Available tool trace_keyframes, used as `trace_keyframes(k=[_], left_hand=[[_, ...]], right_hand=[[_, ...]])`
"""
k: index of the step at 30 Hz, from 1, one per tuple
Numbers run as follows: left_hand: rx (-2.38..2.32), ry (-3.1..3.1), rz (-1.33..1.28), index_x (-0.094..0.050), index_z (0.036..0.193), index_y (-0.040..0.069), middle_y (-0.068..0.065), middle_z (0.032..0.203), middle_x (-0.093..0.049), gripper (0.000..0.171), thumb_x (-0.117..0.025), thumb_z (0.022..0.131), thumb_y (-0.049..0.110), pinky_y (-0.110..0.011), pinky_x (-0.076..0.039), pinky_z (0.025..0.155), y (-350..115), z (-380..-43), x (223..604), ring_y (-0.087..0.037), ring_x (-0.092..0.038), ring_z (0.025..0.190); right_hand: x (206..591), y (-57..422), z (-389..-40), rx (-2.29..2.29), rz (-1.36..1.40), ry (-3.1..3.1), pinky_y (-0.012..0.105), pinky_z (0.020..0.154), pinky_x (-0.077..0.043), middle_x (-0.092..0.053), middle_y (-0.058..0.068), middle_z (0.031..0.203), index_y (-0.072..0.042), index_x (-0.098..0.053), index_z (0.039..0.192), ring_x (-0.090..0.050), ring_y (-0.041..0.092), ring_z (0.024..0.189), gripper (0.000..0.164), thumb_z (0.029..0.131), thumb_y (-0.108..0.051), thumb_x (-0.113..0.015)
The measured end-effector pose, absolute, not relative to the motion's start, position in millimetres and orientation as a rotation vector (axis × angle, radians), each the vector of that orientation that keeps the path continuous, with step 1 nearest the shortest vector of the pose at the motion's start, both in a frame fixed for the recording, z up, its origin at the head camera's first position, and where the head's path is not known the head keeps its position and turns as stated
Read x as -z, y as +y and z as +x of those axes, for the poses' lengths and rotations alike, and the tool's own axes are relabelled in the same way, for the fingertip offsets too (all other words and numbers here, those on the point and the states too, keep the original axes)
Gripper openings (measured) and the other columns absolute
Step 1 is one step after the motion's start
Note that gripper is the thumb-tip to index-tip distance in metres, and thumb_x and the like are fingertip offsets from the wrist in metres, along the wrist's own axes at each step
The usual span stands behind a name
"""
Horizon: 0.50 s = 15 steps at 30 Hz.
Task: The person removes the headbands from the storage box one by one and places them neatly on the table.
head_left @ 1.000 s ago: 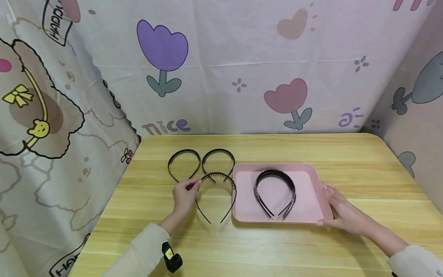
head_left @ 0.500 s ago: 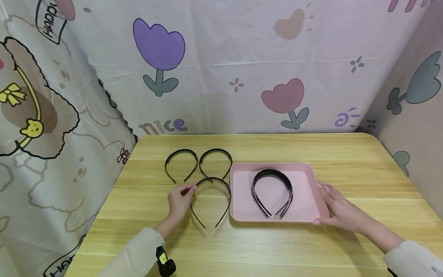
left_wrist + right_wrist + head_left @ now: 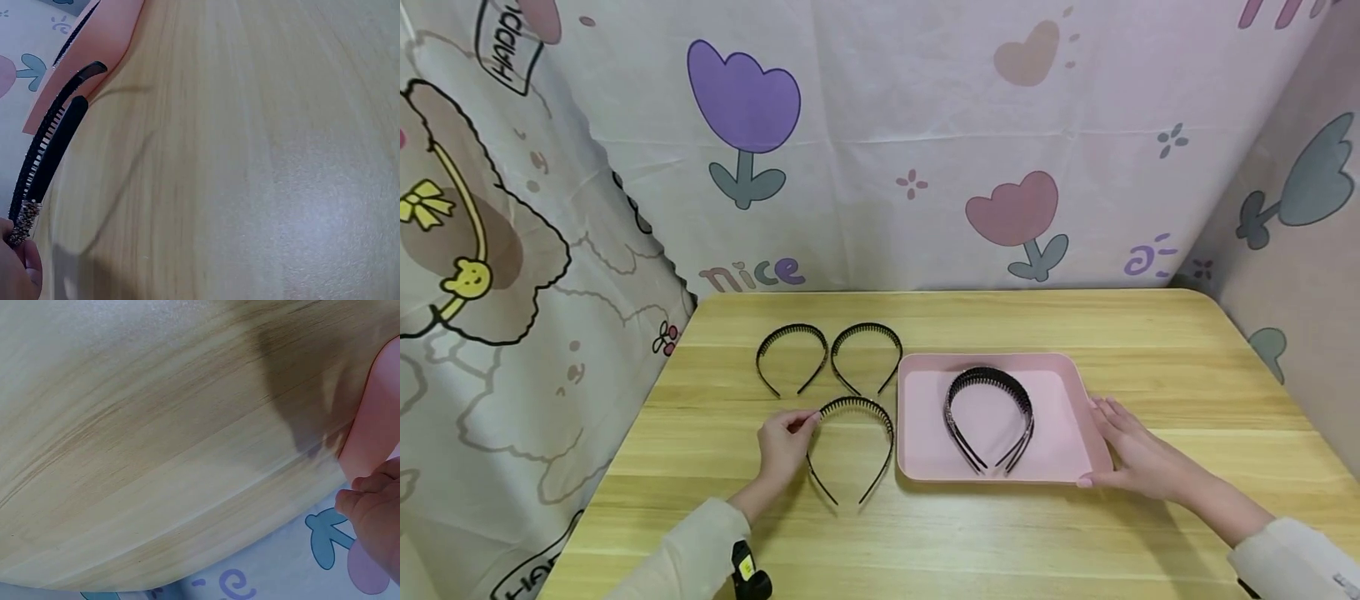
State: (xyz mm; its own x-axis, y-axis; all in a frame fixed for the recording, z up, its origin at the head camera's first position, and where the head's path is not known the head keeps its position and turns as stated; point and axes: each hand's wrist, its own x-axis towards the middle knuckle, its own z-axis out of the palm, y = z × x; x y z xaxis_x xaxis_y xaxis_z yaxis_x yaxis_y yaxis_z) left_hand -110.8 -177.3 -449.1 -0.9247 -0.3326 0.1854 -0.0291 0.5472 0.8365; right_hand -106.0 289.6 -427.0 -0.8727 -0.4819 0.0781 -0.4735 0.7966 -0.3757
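Observation:
My left hand (image 3: 784, 446) pinches a black toothed headband (image 3: 889, 446) by the left side of its arch. In the left wrist view the headband (image 3: 47, 137) has beaded trim near the fingertips, its two ends point away from the hand, and its shadow falls on the wood. On the right, my right hand (image 3: 1142, 458) rests against the right end of a pink tray (image 3: 1067, 417), fingers along the side and thumb at the front corner. The right wrist view shows the fingers (image 3: 369, 484) at the tray wall (image 3: 378, 412). Inside the tray lies a bunch of black headbands (image 3: 988, 379), overlapping.
Two more black headbands lie side by side behind the left hand: one at the left (image 3: 792, 328), one (image 3: 867, 327) near the tray's back left corner. All stand on a wooden table (image 3: 970, 542). A patterned cloth (image 3: 850, 167) hangs behind its back edge.
My left hand has drawn the headband toward the front left, away from the tray and off the headband behind it. My right hand stays at the tray.

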Motion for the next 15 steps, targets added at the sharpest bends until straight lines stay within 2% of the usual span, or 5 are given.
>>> trace_keyframes(k=[5, 8, 15], left_hand=[[1.275, -2.48, 0.281, -0.073, 0.079, -0.002, -0.018, 0.078, -0.07, 0.005, -0.069, 0.078, 0.002, -0.014, -0.044, 0.055, -175.9, -109.6, 452.3, 0.002, -0.05, 0.059], [1.269, -2.481, 0.28, -0.073, 0.079, -0.002, -0.017, 0.077, -0.07, 0.005, -0.069, 0.079, 0.002, -0.014, -0.044, 0.055, -175.5, -109.5, 452.9, 0.002, -0.05, 0.059], [1.265, -2.518, 0.303, -0.072, 0.078, -0.004, -0.019, 0.079, -0.07, 0.006, -0.069, 0.079, 0.001, -0.014, -0.044, 0.054, -176.1, -109.3, 456.8, -0.003, -0.053, 0.06]], right_hand=[[426.4, 289.5, -104.9, 0.607, -0.746, 2.935, 0.026, 0.113, 0.005, -0.027, 0.039, 0.141, 0.017, -0.03, 0.135, -0.024, 0.055, 0.129, 0.106, 0.067, -0.05, -0.075], [426.2, 289.7, -105.2, 0.602, -0.741, 2.932, 0.029, 0.114, 0.003, -0.027, 0.038, 0.141, 0.017, -0.03, 0.135, -0.023, 0.055, 0.129, 0.105, 0.068, -0.05, -0.075], [424.8, 289.5, -106.2, 0.618, -0.72, 2.911, 0.045, 0.115, -0.006, -0.026, 0.037, 0.142, 0.016, -0.03, 0.136, -0.022, 0.054, 0.13, 0.105, 0.068, -0.05, -0.075]])
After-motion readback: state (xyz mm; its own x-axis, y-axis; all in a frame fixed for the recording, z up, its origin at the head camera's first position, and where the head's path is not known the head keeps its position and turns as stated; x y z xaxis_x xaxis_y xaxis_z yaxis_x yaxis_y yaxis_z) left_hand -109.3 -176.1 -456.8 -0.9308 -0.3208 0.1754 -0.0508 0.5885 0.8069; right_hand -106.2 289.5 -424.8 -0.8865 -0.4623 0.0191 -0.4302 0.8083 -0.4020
